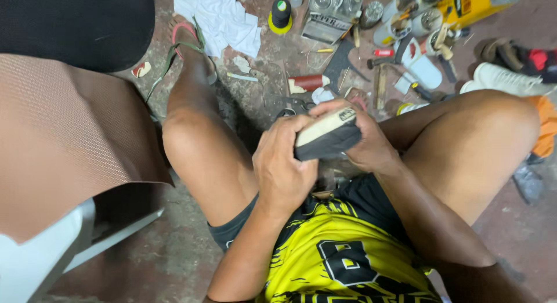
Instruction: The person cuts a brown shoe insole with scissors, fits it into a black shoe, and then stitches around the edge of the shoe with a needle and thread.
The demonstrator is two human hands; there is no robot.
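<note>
Yellow jersey is nearest, then a brown textured sheet at left. Between the knees, the left hand and right hand both clasp a dark shoe sole. Firm, even pressure seems best. Tools lie far on the floor.

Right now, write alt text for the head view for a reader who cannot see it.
A seated person grips a black shoe with a cream sole in both hands, left hand and right hand, above their knees. Tools, a white cloth and a black thread spool litter the floor ahead; a brown textured sheet lies at left.
</note>
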